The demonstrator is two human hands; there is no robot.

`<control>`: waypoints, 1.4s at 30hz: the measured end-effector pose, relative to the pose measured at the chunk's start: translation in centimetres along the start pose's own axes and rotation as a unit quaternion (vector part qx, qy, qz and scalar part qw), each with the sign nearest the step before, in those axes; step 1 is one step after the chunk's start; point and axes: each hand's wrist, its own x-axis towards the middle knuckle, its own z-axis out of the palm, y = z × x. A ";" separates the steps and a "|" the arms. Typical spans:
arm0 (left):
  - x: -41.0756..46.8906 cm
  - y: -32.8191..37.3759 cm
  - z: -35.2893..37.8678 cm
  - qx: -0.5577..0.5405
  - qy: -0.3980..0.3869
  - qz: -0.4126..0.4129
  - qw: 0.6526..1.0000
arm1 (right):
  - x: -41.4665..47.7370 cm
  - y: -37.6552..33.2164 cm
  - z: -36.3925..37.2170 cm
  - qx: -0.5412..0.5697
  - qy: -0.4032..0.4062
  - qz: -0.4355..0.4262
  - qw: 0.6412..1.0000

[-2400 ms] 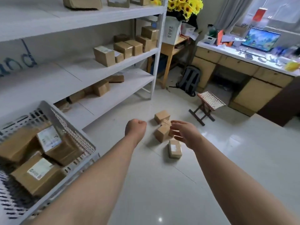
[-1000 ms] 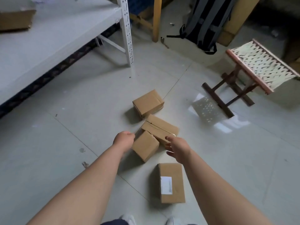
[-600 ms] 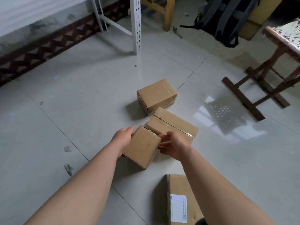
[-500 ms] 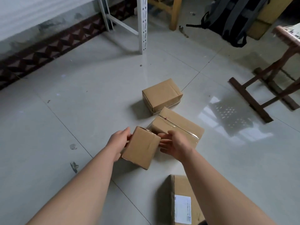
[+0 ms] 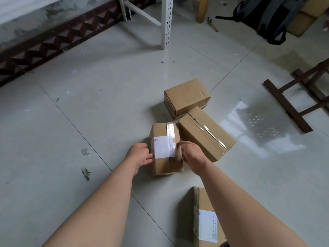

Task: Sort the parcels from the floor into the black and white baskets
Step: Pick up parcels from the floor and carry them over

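Cardboard parcel (image 5: 165, 148): brown, with its white label and clear tape facing up, held between both hands low over the floor tiles (image 5: 89, 104); I cannot tell whether it rests on them.
Left hand (image 5: 140, 155): fingers curled on the parcel's left side, thumb at the label's edge.
Right hand (image 5: 190, 154): grips the right side, thumb on top.
Taped parcel (image 5: 206, 134): just right of the held one.
Plain parcel (image 5: 186, 97): behind the taped one, against it.
Labelled parcel (image 5: 206, 223): nearest, partly under the right forearm.
Shelf post (image 5: 166, 22), backpack (image 5: 263, 16), stool legs (image 5: 288, 107): further out.
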 end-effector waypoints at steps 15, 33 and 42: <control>1.2 -0.2 5.0 0.149 -0.036 0.065 0.986 | 0.1 -0.1 -6.2 -0.044 0.146 -0.076 0.985; 1.1 2.0 8.1 0.044 0.088 0.128 0.987 | 1.1 2.5 -15.1 0.110 0.255 -0.064 0.959; -2.1 5.0 12.9 -0.064 -0.173 0.094 0.978 | -0.5 2.1 -15.9 0.091 0.170 -0.112 0.975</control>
